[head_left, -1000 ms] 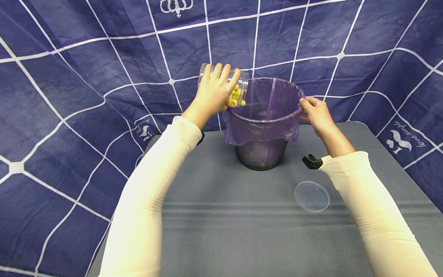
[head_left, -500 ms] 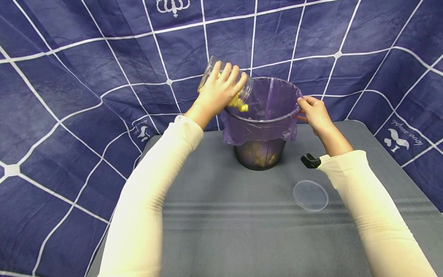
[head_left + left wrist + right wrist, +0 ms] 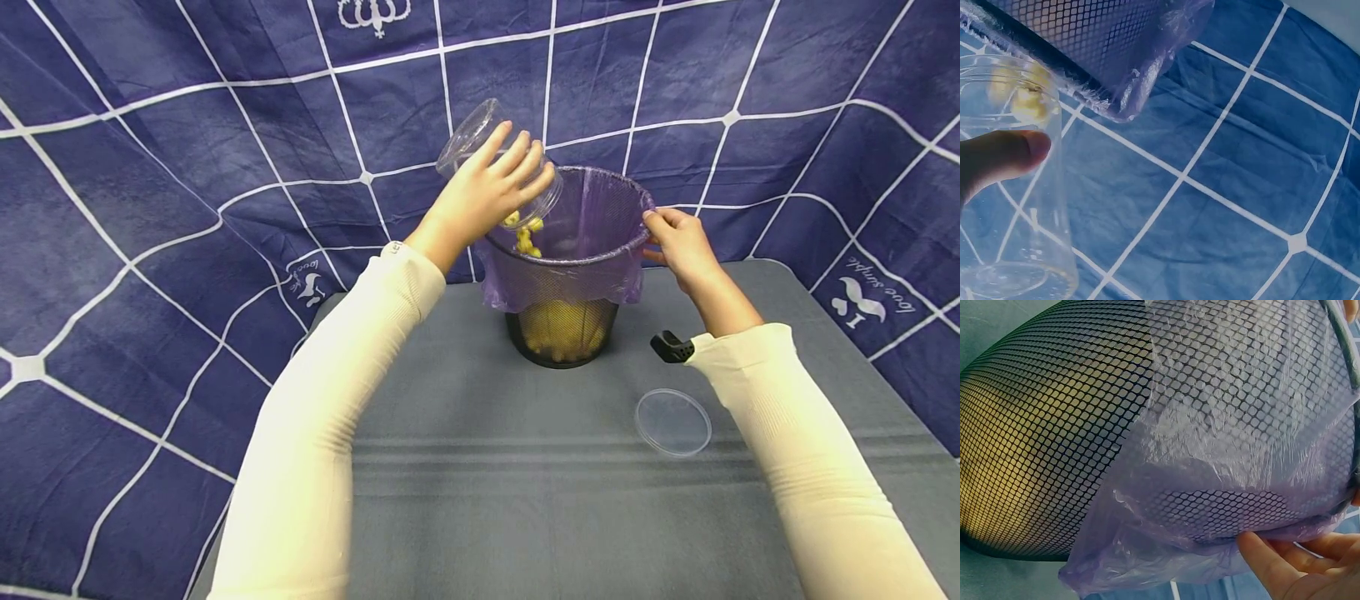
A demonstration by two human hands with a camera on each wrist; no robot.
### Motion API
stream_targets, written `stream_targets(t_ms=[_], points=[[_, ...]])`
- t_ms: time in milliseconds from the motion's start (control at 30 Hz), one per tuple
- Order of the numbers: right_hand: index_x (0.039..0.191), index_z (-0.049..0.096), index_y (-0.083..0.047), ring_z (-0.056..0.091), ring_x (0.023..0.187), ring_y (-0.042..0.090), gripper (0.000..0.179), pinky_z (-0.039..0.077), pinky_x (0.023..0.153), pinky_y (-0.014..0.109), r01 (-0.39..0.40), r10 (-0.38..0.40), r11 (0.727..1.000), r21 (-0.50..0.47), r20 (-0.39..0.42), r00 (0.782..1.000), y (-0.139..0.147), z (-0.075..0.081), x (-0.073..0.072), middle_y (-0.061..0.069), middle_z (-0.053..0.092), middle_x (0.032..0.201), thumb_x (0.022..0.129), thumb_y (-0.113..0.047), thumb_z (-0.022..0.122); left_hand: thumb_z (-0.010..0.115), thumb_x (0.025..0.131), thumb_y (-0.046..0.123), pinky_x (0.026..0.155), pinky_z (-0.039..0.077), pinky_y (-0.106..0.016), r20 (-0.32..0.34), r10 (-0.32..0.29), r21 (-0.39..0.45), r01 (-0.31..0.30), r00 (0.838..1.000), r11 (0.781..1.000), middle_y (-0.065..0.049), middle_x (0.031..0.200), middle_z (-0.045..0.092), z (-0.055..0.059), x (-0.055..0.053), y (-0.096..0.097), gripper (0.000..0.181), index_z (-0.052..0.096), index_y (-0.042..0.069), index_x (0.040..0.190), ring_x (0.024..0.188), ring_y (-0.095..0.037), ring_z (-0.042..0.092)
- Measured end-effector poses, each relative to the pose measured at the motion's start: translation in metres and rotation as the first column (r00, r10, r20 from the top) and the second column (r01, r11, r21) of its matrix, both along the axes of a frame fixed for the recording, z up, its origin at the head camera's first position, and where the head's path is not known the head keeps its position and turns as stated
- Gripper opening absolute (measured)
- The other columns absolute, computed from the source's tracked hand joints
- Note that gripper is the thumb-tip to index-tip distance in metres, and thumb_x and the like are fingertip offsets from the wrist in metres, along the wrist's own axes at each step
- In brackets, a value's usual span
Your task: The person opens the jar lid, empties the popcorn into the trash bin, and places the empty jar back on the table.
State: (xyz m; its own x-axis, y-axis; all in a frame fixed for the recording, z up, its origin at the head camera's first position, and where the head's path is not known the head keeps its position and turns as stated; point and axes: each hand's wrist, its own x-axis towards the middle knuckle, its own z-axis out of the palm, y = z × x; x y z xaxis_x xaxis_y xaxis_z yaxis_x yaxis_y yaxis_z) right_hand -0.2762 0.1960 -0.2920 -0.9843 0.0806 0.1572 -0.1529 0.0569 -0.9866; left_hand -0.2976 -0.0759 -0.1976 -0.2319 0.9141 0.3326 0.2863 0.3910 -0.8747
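In the head view my left hand (image 3: 483,196) grips a clear plastic jar (image 3: 467,140), tilted with its mouth down over the bin's left rim. Yellow popcorn-like pieces (image 3: 527,242) tumble from the mouth. The left wrist view shows my thumb (image 3: 1007,153) against the jar wall, with a few yellow pieces (image 3: 1030,105) near the mouth. A black mesh bin (image 3: 562,329) stands upright, lined with a purple plastic bag (image 3: 577,283); yellow shows through its lower mesh. My right hand (image 3: 684,250) pinches the bag-covered rim at the right; its fingers (image 3: 1269,565) also appear in the right wrist view.
A round clear lid (image 3: 673,422) lies on the grey table (image 3: 510,508), right of the bin and beside the right forearm. Blue cloth (image 3: 262,167) with white lines hangs behind and at both sides. A black band (image 3: 671,347) is at the right wrist.
The jar has tipped further, its base rising and its mouth moving right over the bin. Popcorn-like pieces have poured out, and yellow now fills the lower bin. The right hand keeps its place.
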Motion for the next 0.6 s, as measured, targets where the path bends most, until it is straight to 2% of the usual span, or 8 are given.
stream_targets(t_ms=[167,300,400,600], points=[[0.113,0.045,0.01,0.05,0.075,0.004,0.04,0.049,0.063,0.017,0.001,-0.001,1.0,0.013,0.005,1.0,0.0,0.0002,0.0001,-0.004,0.051,0.084,0.092,-0.024,0.047,0.014,0.092,-0.001,0.104,0.017,-0.046,-0.055,-0.026,-0.131,0.018,0.998,0.991,-0.014,0.127,0.044,0.002,0.002,0.002,0.048,0.042,0.012,0.129,0.118,-0.028,0.038],[0.114,0.045,0.011,0.05,0.075,0.005,0.041,0.049,0.064,0.017,0.003,-0.003,1.0,0.013,0.005,1.0,-0.0004,0.0002,-0.0007,-0.003,0.05,0.085,0.092,-0.024,0.047,0.013,0.092,0.0,0.105,0.013,-0.046,-0.062,-0.022,-0.214,0.009,0.998,0.977,-0.014,0.13,0.041,0.0007,0.0026,0.0032,0.05,0.037,0.013,0.133,0.12,-0.029,0.035],[0.114,0.044,0.012,0.05,0.075,0.005,0.041,0.049,0.064,0.017,-0.002,0.002,1.0,-0.004,0.006,1.0,-0.0004,-0.0001,-0.0008,-0.002,0.051,0.085,0.092,-0.023,0.047,0.012,0.093,0.001,0.105,0.012,-0.046,-0.051,-0.012,-0.224,0.0,0.999,0.975,-0.014,0.13,0.04,-0.0005,0.0033,0.0031,0.049,0.036,0.013,0.134,0.121,-0.03,0.034],[0.113,0.044,0.012,0.051,0.076,0.005,0.041,0.049,0.064,0.017,-0.003,0.003,1.0,-0.01,0.002,1.0,-0.0004,-0.0001,-0.0002,-0.002,0.05,0.087,0.092,-0.023,0.047,0.014,0.093,0.0,0.105,0.013,-0.046,-0.039,-0.027,-0.179,0.02,0.999,0.984,-0.016,0.129,0.041,-0.0022,0.0026,0.0009,0.048,0.038,0.012,0.133,0.12,-0.03,0.035]])
